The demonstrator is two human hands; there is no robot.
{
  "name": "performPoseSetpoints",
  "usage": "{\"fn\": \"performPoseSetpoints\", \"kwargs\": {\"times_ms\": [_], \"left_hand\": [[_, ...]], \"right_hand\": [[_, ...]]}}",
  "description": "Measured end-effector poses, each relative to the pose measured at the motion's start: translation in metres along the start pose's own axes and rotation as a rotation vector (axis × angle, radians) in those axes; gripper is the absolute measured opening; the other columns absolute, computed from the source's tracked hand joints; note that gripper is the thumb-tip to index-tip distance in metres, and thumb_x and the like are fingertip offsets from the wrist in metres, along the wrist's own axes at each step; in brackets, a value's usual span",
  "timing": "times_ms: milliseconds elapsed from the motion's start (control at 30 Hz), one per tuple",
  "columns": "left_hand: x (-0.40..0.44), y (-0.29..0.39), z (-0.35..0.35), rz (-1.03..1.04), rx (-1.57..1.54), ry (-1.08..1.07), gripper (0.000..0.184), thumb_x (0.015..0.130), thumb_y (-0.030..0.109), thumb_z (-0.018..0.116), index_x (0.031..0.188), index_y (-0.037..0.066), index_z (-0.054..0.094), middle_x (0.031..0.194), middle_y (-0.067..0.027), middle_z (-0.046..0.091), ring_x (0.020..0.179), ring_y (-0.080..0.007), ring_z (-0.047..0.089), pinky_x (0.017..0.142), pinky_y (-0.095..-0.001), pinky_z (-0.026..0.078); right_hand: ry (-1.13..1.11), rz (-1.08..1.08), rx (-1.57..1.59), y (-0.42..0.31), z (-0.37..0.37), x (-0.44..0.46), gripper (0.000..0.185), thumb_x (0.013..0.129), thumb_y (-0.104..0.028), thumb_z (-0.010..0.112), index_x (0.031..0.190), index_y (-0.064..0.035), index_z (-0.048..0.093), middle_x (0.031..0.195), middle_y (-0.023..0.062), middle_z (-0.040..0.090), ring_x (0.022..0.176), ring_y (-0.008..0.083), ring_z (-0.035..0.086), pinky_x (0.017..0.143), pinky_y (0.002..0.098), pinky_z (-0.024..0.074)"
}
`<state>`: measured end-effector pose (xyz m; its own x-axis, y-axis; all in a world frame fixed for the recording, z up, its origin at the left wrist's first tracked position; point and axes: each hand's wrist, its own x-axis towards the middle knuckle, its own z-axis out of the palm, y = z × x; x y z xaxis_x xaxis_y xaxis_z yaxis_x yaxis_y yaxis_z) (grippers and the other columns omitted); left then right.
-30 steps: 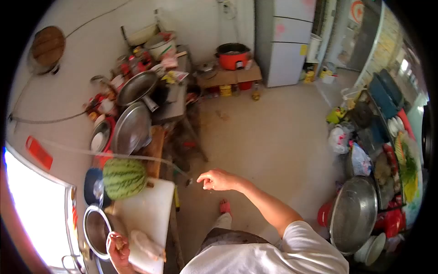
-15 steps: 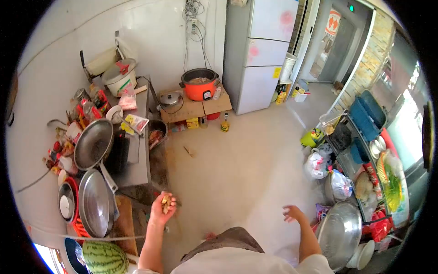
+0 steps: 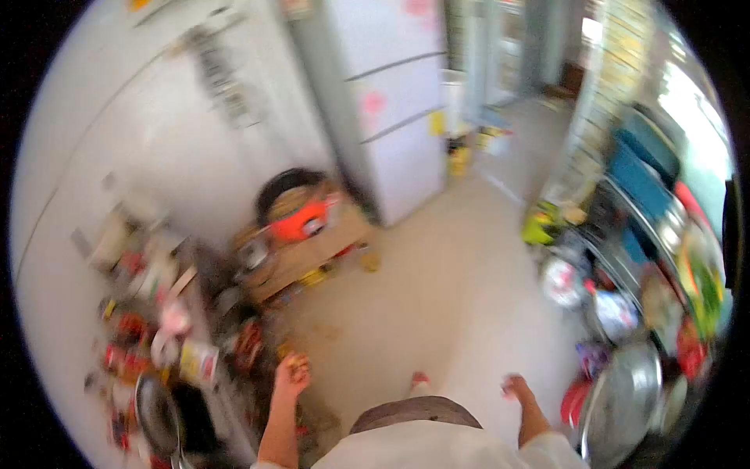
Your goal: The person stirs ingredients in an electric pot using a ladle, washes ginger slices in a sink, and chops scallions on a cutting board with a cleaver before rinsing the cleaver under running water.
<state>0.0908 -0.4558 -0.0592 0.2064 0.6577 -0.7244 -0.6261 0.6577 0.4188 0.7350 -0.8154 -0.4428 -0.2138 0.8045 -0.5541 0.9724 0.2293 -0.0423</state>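
Observation:
My left hand (image 3: 292,375) is closed around a few small yellowish-brown pieces (image 3: 295,361) that look like ginger; blur hides their detail. It is held out in front of me, to the right of the cluttered counter. On the other side, my right hand (image 3: 513,386) hangs over the floor with its fingers loosely apart and nothing visible in it. The nearest thing to it is a large metal basin (image 3: 623,406) at the lower right.
An orange rice cooker (image 3: 301,221) stands on a cardboard-topped low stand (image 3: 332,248), left of the fridge (image 3: 402,156). A wok (image 3: 158,414) sits among bottles at the left. Along the right are a rack with blue tubs (image 3: 637,176) and plastic bags (image 3: 562,281).
My view has swung left-to-right and tilted, so the cooker and fridge sit further left and the picture is blurred. I have moved forward. My left hand still grips the pieces.

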Motion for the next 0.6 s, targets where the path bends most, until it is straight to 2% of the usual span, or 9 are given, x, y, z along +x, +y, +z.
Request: {"fn": "performPoseSetpoints", "kwargs": {"times_ms": [100,133,167,233,333,400,433,500,600], "left_hand": [[0.075,0.039,0.006,-0.017,-0.172,-0.283,0.018,0.091,0.022,0.053,0.083,0.007,0.051,0.073,-0.003,0.053,0.053,-0.0094,0.047,0.041,-0.0206,0.036],[0.073,0.044,0.04,-0.108,-0.335,-0.556,0.022,0.093,0.027,0.052,0.083,0.007,0.051,0.076,-0.0042,0.053,0.054,-0.011,0.05,0.043,-0.0232,0.045],[0.096,0.059,0.051,0.027,-0.275,-0.185,0.026,0.094,0.031,0.052,0.088,0.005,0.054,0.081,-0.007,0.055,0.06,-0.0147,0.055,0.052,-0.0271,0.055],[0.139,0.085,0.09,0.144,-0.13,0.096,0.026,0.093,0.029,0.054,0.095,0.003,0.055,0.085,-0.0092,0.057,0.068,-0.0176,0.058,0.062,-0.0296,0.06],[0.208,0.144,0.14,0.122,-0.1,0.124,0.024,0.093,0.024,0.055,0.099,0.002,0.058,0.084,-0.0107,0.058,0.073,-0.0195,0.06,0.061,-0.0281,0.057],[0.343,0.226,0.088,0.108,0.041,-0.33,0.027,0.092,0.027,0.057,0.097,0.0,0.055,0.073,-0.0086,0.059,0.049,-0.0119,0.051,0.036,-0.0246,0.036],[0.344,0.238,0.136,0.075,-0.072,-0.128,0.026,0.093,0.027,0.055,0.095,0.001,0.055,0.071,-0.0085,0.058,0.044,-0.0103,0.047,0.033,-0.0239,0.026],[0.389,0.272,0.17,0.103,0.065,-0.195,0.028,0.094,0.029,0.052,0.096,0.001,0.055,0.069,-0.0082,0.058,0.045,-0.0116,0.049,0.034,-0.0256,0.029],[0.411,0.267,0.235,0.145,0.193,-0.076,0.028,0.093,0.028,0.053,0.095,0.001,0.056,0.069,-0.0083,0.059,0.047,-0.0121,0.05,0.036,-0.0264,0.031]], "right_hand": [[0.321,0.633,0.942,-0.033,-0.231,0.021,0.025,0.077,-0.025,0.067,0.096,-0.0078,0.064,0.088,0.0138,0.066,0.076,0.0255,0.062,0.072,0.0398,0.0506],[0.679,0.417,0.625,-0.016,-0.204,0.064,0.029,0.076,-0.022,0.067,0.101,-0.0074,0.064,0.082,0.0153,0.066,0.069,0.0287,0.062,0.069,0.0409,0.0517],[0.718,0.426,0.904,-0.021,-0.259,0.066,0.032,0.076,-0.02,0.067,0.105,-0.0082,0.063,0.085,0.0152,0.066,0.071,0.0297,0.063,0.068,0.0376,0.0525],[0.608,0.459,0.956,-0.017,-0.347,0.07,0.036,0.076,-0.017,0.066,0.11,-0.0089,0.06,0.084,0.0154,0.066,0.075,0.0269,0.064,0.071,0.0363,0.0521],[0.521,0.554,0.98,-0.023,-0.368,0.086,0.035,0.077,-0.017,0.064,0.11,-0.0082,0.06,0.085,0.0143,0.067,0.078,0.0287,0.064,0.072,0.0395,0.0517],[0.422,0.667,1.014,-0.031,-0.371,0.079,0.036,0.076,-0.016,0.063,0.11,-0.0074,0.061,0.086,0.0131,0.067,0.081,0.0287,0.065,0.072,0.0401,0.0516],[0.348,0.725,0.972,-0.035,-0.363,0.074,0.037,0.075,-0.016,0.063,0.111,-0.0075,0.061,0.086,0.0136,0.067,0.079,0.0288,0.065,0.071,0.04,0.0517],[0.176,0.787,0.873,-0.041,-0.334,0.081,0.039,0.073,-0.015,0.062,0.111,-0.0076,0.061,0.084,0.0146,0.067,0.075,0.029,0.065,0.068,0.0399,0.0521],[0.044,1.063,1.329,-0.052,-0.346,0.068,0.042,0.074,-0.012,0.059,0.116,-0.008,0.058,0.078,0.0145,0.067,0.063,0.025,0.066,0.055,0.038,0.0524]]}}
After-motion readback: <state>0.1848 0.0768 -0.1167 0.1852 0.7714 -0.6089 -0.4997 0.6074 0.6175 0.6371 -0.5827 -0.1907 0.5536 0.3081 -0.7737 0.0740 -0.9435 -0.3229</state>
